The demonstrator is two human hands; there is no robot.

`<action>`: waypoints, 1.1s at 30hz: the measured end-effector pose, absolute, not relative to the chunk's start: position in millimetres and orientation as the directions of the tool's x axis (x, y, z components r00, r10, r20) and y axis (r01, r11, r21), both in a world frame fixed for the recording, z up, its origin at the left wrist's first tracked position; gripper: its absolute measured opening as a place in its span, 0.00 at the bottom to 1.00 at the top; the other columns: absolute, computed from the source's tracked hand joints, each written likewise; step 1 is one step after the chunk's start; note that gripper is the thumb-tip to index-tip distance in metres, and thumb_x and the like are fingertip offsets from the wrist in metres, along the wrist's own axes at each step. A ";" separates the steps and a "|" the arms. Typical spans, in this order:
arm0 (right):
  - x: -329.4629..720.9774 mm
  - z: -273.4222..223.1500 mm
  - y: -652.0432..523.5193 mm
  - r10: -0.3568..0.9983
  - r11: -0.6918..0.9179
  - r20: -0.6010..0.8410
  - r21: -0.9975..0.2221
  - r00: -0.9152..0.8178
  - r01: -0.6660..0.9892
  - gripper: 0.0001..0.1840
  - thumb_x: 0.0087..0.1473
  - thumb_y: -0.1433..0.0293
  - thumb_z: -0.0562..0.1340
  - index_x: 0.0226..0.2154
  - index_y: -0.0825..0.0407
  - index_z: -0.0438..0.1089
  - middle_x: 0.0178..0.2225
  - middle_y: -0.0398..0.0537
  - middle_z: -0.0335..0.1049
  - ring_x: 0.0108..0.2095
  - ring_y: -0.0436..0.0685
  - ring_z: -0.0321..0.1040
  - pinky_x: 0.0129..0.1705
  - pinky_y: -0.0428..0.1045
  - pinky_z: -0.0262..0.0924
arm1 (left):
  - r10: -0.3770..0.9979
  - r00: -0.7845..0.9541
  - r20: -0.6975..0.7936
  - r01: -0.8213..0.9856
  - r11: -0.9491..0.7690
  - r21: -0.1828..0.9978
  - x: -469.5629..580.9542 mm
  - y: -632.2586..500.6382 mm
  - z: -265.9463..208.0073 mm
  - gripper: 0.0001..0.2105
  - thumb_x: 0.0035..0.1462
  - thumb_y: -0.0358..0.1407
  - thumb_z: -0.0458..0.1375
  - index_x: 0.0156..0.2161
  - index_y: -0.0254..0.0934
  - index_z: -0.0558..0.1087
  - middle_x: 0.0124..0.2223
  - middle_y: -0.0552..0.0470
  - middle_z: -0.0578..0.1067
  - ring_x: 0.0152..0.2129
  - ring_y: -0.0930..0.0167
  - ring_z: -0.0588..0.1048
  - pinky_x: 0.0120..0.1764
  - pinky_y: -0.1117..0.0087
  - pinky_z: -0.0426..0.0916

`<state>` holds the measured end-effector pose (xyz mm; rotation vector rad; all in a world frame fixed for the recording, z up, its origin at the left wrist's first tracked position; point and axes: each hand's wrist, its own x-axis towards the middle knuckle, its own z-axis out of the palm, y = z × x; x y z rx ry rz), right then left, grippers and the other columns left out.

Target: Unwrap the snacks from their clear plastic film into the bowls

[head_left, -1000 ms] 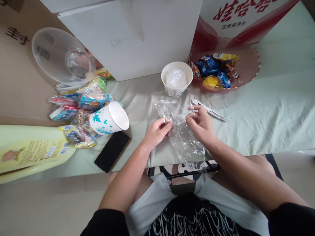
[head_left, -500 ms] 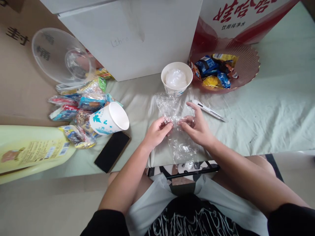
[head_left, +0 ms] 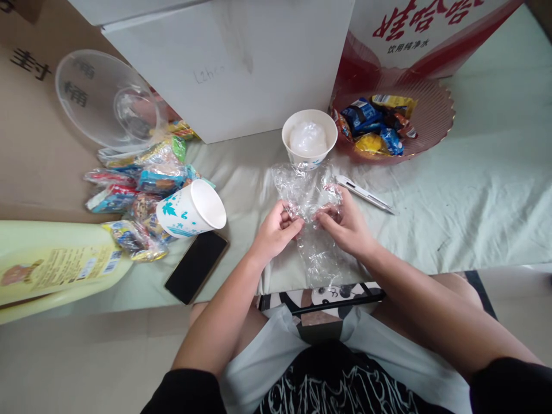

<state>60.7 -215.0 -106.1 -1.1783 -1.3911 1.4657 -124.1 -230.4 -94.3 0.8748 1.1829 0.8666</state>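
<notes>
A crumpled sheet of clear plastic film or bag (head_left: 321, 253) stretches across the cloth in front of me, its lower end by the table's front edge. My left hand (head_left: 278, 230) pinches it between thumb and fingers on the left. On the right, my right hand (head_left: 342, 224) has its thumb and fingers closed on the same plastic. Just beyond stands a paper cup (head_left: 309, 158) with a clear-white plastic bundle (head_left: 308, 138) inside. A white utility knife (head_left: 365, 195) lies right of my right hand.
A pink ribbed bowl (head_left: 431, 126) holds wrapped snacks at the back right. Left of my hands lie a tipped paper cup (head_left: 185, 213), a phone (head_left: 197, 267) and several snack packs (head_left: 161, 175). A white box (head_left: 259, 69) and a red-white carton (head_left: 414, 46) stand behind.
My right index finger, raised before, has curled down to the plastic. The plastic's lower end has drawn up slightly from the table edge. My left hand has barely moved.
</notes>
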 end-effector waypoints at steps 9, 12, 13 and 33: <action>61.7 -104.5 -216.1 0.955 -0.093 -0.112 -0.992 -0.274 0.083 0.25 0.58 0.66 0.62 0.55 0.47 0.57 0.28 0.38 0.69 0.28 0.52 0.70 0.33 0.53 0.65 | 0.914 0.149 -0.378 -0.118 0.396 0.911 -124.6 -231.2 -97.3 0.27 0.51 0.43 0.69 0.48 0.42 0.58 0.31 0.60 0.72 0.23 0.75 0.72 0.28 0.71 0.65; 61.2 -103.5 -215.7 0.956 -0.097 -0.118 -0.991 -0.270 0.090 0.24 0.57 0.66 0.62 0.55 0.47 0.57 0.27 0.38 0.69 0.28 0.52 0.70 0.33 0.52 0.64 | 0.909 0.161 -0.384 -0.111 0.403 0.909 -124.3 -231.0 -95.9 0.25 0.52 0.43 0.68 0.47 0.41 0.59 0.31 0.60 0.73 0.23 0.76 0.72 0.28 0.72 0.66; 61.0 -103.2 -215.5 0.955 -0.101 -0.122 -0.991 -0.271 0.089 0.24 0.56 0.66 0.62 0.54 0.47 0.57 0.27 0.38 0.69 0.28 0.52 0.69 0.33 0.52 0.64 | 0.908 0.163 -0.385 -0.110 0.405 0.908 -124.1 -230.9 -95.5 0.25 0.52 0.43 0.68 0.47 0.41 0.59 0.31 0.60 0.72 0.23 0.76 0.72 0.28 0.72 0.66; 60.7 -101.0 -214.5 0.953 -0.104 -0.123 -0.991 -0.277 0.081 0.22 0.57 0.65 0.62 0.53 0.47 0.57 0.27 0.38 0.69 0.27 0.52 0.70 0.31 0.51 0.63 | 0.975 0.059 -0.214 -0.076 0.218 0.973 -125.6 -234.3 -108.4 0.26 0.54 0.37 0.66 0.49 0.46 0.52 0.36 0.60 0.75 0.20 0.79 0.73 0.29 0.74 0.69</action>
